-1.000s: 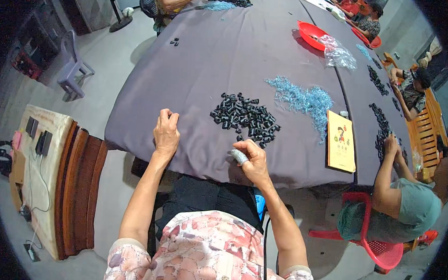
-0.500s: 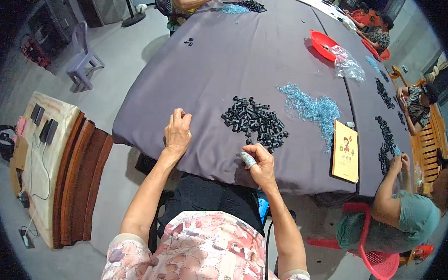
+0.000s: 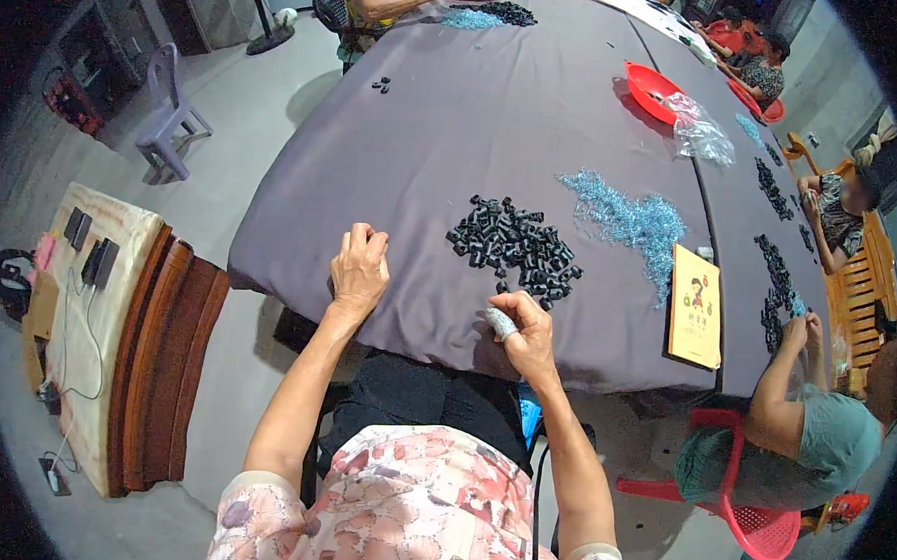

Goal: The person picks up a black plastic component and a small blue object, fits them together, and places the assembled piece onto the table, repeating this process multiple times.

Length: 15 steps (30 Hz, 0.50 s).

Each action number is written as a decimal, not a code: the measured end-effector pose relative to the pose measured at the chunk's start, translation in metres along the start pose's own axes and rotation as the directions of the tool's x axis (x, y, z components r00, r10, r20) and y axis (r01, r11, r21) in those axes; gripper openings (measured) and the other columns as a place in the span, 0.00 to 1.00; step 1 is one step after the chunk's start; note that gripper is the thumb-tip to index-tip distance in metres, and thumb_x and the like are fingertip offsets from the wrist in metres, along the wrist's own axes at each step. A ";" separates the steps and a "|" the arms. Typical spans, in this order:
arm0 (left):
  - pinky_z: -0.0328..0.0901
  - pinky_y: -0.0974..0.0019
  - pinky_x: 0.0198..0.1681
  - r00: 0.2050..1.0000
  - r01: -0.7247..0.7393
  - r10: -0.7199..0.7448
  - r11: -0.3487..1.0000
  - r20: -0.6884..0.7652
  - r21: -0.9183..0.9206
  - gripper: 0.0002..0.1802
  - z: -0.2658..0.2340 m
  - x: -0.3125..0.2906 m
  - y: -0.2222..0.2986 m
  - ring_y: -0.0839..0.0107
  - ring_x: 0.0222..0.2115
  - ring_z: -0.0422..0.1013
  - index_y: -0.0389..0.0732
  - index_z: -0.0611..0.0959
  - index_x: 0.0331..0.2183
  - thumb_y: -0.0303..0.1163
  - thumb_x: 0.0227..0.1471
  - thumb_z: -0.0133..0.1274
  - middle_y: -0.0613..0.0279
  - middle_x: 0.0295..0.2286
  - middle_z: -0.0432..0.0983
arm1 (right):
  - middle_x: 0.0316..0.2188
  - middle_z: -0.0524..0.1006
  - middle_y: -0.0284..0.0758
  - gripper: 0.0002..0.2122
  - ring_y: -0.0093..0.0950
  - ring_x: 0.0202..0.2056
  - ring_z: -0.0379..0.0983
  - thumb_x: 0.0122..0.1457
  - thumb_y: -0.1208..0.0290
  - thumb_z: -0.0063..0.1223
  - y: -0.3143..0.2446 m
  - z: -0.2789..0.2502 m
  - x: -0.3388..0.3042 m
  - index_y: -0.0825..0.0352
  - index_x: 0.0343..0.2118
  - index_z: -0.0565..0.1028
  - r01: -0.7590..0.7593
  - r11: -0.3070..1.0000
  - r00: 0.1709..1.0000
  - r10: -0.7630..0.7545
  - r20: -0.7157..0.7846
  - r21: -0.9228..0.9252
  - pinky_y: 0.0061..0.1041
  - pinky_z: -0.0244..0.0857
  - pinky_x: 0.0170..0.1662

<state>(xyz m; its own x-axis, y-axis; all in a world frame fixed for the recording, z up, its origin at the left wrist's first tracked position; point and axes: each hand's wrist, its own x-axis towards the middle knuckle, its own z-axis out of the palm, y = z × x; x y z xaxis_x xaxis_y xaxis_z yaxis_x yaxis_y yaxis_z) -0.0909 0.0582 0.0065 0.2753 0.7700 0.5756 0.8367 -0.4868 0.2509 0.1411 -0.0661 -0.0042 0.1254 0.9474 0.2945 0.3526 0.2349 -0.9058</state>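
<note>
My left hand [image 3: 360, 267] rests over the grey tablecloth [image 3: 373, 167] near the front edge, its fingers curled inward. Whatever those fingers hold, if anything, is hidden. To its right, my right hand [image 3: 528, 336] is closed with the fingertips bent together, just below a pile of small black plastic pieces [image 3: 510, 245]. A grey wrapping [image 3: 502, 325] covers one of its digits. I cannot make out anything between its fingertips. Beyond the pile to the right lies a tangled heap of thin pale-blue pieces [image 3: 626, 218].
A yellow booklet [image 3: 695, 309] lies right of the heaps. Farther back are a red basin [image 3: 650, 92] and a clear plastic bag [image 3: 703, 139]. A co-worker in a green top [image 3: 832, 432] sits at the right; others sit around the table. A marble-topped stand [image 3: 96, 335] is at left.
The whole view has shifted slightly, moving the table and its things a little to the right. Both hands keep nearly the same place and curled pose.
</note>
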 end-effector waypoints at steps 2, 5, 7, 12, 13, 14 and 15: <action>0.68 0.59 0.30 1.000 0.011 -0.011 1.000 0.012 -0.002 0.07 -0.003 0.001 0.004 0.59 0.33 0.67 0.40 0.76 0.29 0.22 0.42 0.50 0.57 0.33 0.66 | 0.27 0.71 0.29 0.06 0.16 0.27 0.69 0.51 0.82 0.51 0.000 0.000 0.000 0.70 0.33 0.74 -0.012 1.000 1.000 0.012 0.005 0.021 0.14 0.66 0.23; 0.68 0.60 0.30 1.000 0.012 -0.012 1.000 0.013 0.019 0.07 0.000 -0.001 -0.001 0.59 0.33 0.67 0.40 0.76 0.29 0.22 0.41 0.50 0.57 0.33 0.66 | 0.28 0.71 0.29 0.06 0.16 0.27 0.69 0.50 0.83 0.50 -0.004 0.000 0.001 0.70 0.33 0.74 -0.011 1.000 1.000 0.011 0.004 0.021 0.14 0.66 0.23; 0.68 0.60 0.30 1.000 0.001 -0.001 0.999 0.005 0.039 0.08 0.001 -0.002 -0.003 0.59 0.33 0.67 0.39 0.76 0.29 0.21 0.41 0.50 0.57 0.33 0.66 | 0.27 0.71 0.29 0.07 0.15 0.27 0.69 0.50 0.83 0.50 -0.004 0.001 0.000 0.70 0.33 0.74 -0.005 1.000 1.000 0.005 0.002 0.018 0.14 0.66 0.24; 0.68 0.59 0.31 1.000 -0.002 0.002 0.999 0.003 0.053 0.09 0.003 -0.003 -0.004 0.59 0.34 0.68 0.39 0.76 0.30 0.20 0.40 0.49 0.56 0.34 0.66 | 0.27 0.71 0.28 0.07 0.15 0.27 0.69 0.50 0.84 0.49 -0.001 0.002 -0.001 0.70 0.33 0.74 -0.015 0.999 1.000 0.015 -0.001 0.040 0.14 0.66 0.24; 0.68 0.59 0.31 1.000 -0.002 0.002 0.999 0.003 0.053 0.09 0.003 -0.003 -0.004 0.59 0.34 0.68 0.39 0.76 0.30 0.20 0.40 0.49 0.56 0.34 0.66 | 0.27 0.71 0.28 0.07 0.15 0.27 0.69 0.50 0.84 0.50 -0.001 0.002 -0.001 0.70 0.33 0.74 -0.017 0.999 1.000 0.018 -0.004 0.042 0.14 0.66 0.24; 0.68 0.59 0.32 1.000 0.004 -0.003 0.999 -0.002 0.045 0.10 0.004 -0.003 -0.004 0.59 0.34 0.68 0.39 0.76 0.30 0.19 0.41 0.49 0.56 0.34 0.66 | 0.27 0.71 0.28 0.07 0.15 0.27 0.69 0.50 0.83 0.50 -0.001 0.002 -0.001 0.70 0.33 0.74 -0.020 0.999 1.000 0.020 -0.007 0.043 0.14 0.66 0.24; 0.68 0.59 0.32 1.000 0.009 -0.009 0.999 -0.008 0.038 0.10 0.004 -0.002 -0.005 0.58 0.34 0.68 0.39 0.76 0.31 0.19 0.41 0.48 0.56 0.33 0.66 | 0.27 0.71 0.28 0.07 0.15 0.27 0.69 0.50 0.83 0.50 -0.001 0.002 -0.001 0.70 0.33 0.74 -0.020 0.999 1.000 0.020 -0.006 0.043 0.14 0.66 0.24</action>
<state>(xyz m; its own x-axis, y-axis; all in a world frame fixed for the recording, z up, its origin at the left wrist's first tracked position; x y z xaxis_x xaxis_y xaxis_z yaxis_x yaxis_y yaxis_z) -0.0938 0.0604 0.0008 0.2643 0.7710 0.5795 0.8564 -0.4639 0.2267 0.1389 -0.0668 -0.0039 0.1384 0.9505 0.2781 0.3096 0.2252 -0.9238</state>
